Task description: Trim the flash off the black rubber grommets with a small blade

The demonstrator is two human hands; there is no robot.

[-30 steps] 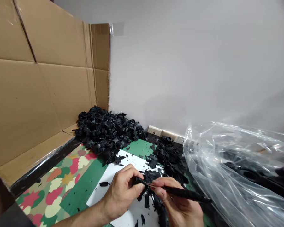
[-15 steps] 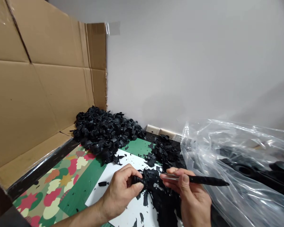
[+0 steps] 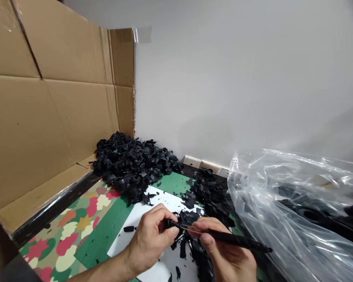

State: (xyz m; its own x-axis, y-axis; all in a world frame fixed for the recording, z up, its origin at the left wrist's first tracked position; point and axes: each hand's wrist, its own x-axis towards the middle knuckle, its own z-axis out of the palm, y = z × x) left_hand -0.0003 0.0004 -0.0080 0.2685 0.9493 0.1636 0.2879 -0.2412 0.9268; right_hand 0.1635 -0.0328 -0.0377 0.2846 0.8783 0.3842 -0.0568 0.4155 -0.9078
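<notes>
Black and small, a piece of rubber-like material [image 3: 171, 223] is pinched between the thumb and forefinger of the left hand [image 3: 153, 239], over the near part of a white rectangular sheet [image 3: 157, 268]. Most of it is hidden by the fingers that grip it. The right hand [image 3: 223, 252] has its fingers closed around a slim pen-like tool with a black handle [image 3: 241, 239] and a thin metallic tip [image 3: 190, 228]. That tip points left and reaches the piece's right side; whether it presses in cannot be told.

Around and beneath both hands, thin black shavings [image 3: 182, 248] are strewn over the white sheet. It lies on a flat green sheet [image 3: 102, 237], beside a patterned panel of pink, cream, green and mustard shapes [image 3: 66, 235]. Beyond the right hand spreads a low pile of black scraps [image 3: 210, 194]; farther off to the left, a taller heap of ribbed black pieces [image 3: 135, 158] sits on the dark desk [image 3: 88, 182], near an upright brown cardboard panel [image 3: 61, 117]. On the right, a crumpled clear plastic bag [image 3: 250, 192] covers larger black parts [image 3: 312, 215]. Behind everything stands a plain pale grey wall [image 3: 238, 78].
</notes>
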